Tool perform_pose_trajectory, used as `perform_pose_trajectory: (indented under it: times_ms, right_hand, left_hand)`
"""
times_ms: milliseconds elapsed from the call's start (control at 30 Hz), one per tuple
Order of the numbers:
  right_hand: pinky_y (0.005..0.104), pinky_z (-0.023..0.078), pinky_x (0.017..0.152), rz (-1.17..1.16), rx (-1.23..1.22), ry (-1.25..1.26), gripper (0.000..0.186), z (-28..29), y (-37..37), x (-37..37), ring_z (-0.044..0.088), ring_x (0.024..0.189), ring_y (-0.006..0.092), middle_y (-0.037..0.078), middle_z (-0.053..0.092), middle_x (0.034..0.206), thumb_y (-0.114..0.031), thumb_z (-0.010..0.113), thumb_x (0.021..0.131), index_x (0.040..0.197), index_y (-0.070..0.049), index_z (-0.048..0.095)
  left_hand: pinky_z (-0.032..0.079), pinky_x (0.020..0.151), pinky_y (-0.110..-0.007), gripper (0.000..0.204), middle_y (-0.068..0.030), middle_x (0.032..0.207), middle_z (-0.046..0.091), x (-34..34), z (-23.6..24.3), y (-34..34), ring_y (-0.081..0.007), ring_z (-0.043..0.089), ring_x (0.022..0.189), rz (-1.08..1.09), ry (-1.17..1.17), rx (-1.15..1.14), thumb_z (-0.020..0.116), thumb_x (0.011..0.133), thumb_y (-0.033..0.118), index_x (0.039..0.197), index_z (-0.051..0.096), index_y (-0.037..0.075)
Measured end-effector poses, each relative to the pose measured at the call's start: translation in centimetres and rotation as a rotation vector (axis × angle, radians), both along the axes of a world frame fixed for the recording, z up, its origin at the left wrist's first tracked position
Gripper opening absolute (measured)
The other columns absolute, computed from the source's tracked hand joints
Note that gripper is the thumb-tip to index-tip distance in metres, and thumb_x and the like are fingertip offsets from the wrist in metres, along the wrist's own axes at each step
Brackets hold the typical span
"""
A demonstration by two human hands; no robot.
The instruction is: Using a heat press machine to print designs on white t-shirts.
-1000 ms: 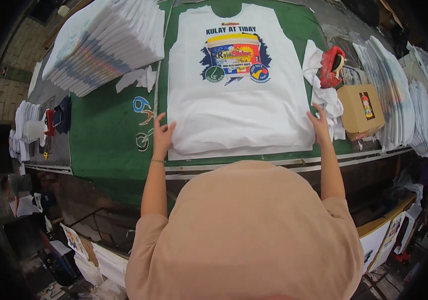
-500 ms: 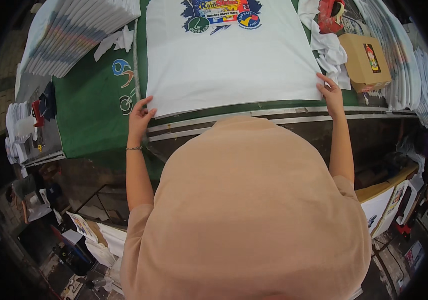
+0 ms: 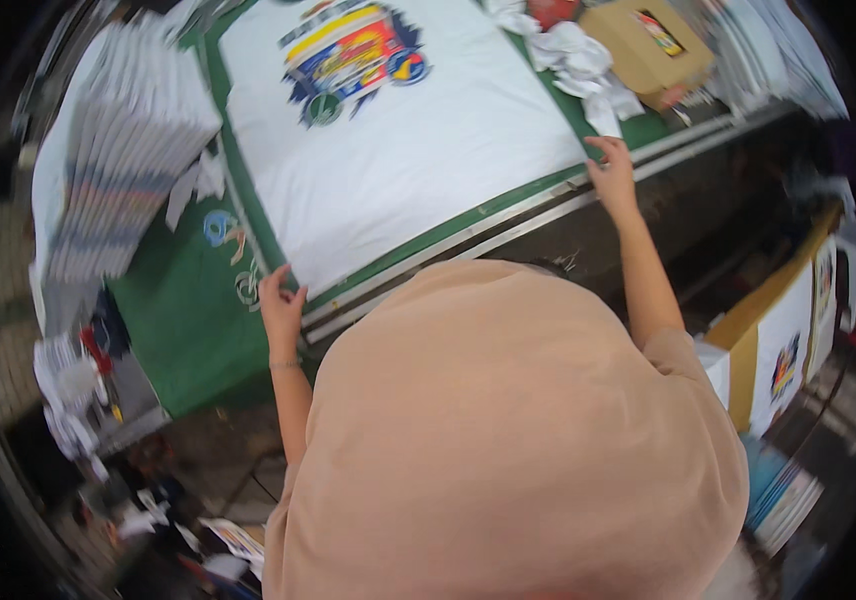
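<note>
A white shirt [image 3: 408, 160] lies flat on a green-topped table, with a colourful print [image 3: 353, 65] toward its far end. By the shirt's near left corner is my left hand [image 3: 283, 305], thumb and forefinger spread apart at the cloth's edge. My right hand [image 3: 613, 180] is at the near right corner, its fingers also apart. Neither hand visibly grips the fabric, though blur hides whether the fingertips touch it.
A tall stack of folded printed shirts [image 3: 123, 150] stands at the left. Crumpled white cloth [image 3: 573, 60] and a brown cardboard box [image 3: 648, 50] sit at the far right. Metal rails [image 3: 458, 240] run along the table's near edge. Printed boards [image 3: 788, 340] stand at lower right.
The whole view has turned, so the table now slants up to the right and more of the print shows. Both hands stay by the shirt's near corners.
</note>
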State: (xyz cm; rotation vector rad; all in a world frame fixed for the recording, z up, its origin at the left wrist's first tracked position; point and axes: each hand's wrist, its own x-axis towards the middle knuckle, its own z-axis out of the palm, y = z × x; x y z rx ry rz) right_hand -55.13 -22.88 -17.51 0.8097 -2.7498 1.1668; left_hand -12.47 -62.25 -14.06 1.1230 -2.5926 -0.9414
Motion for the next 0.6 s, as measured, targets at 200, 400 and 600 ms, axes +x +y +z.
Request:
perform_pose_trajectory:
  times_ms: [200, 400, 600]
  right_hand:
    - [0.0393, 0.041, 0.091, -0.293, -0.104, -0.072, 0.020, -0.5, 2.2, 12.6, 0.051, 0.103, 0.0320, 0.013, 0.054, 0.108, -0.004, 0.061, 0.074, 0.094, -0.008, 0.064]
    - [0.0364, 0.047, 0.083, -0.624, -0.179, -0.268, 0.015, -1.9, 2.5, 29.2, 0.055, 0.100, 0.0299, 0.009, 0.053, 0.109, -0.007, 0.061, 0.078, 0.092, -0.007, 0.064]
    - [0.0339, 0.049, 0.073, -0.999, -0.287, -0.499, 0.015, -2.7, 4.6, 44.5, 0.059, 0.080, 0.0231, 0.010, 0.053, 0.104, -0.012, 0.064, 0.078, 0.092, -0.005, 0.064]
  left_hand:
    - [0.043, 0.056, -0.024, 0.042, -0.0060, 0.090, 0.052, -7.7, -0.4, 3.4, -0.0119, 0.046, 0.064, -0.385, 0.064, 0.168, 0.071, 0.073, 0.003, 0.112, 0.059, 0.009]
    - [0.044, 0.060, -0.027, 0.040, -0.0059, 0.089, 0.055, -14.2, 2.6, 8.0, -0.0144, 0.047, 0.062, -1.156, -0.057, 0.355, 0.070, 0.075, 0.004, 0.112, 0.059, 0.008]
    - [0.046, 0.063, -0.029, 0.030, -0.0040, 0.083, 0.060, -19.2, 3.1, 11.8, -0.0144, 0.053, 0.066, -1.561, -0.174, 0.235, 0.064, 0.083, 0.009, 0.112, 0.059, 0.006]
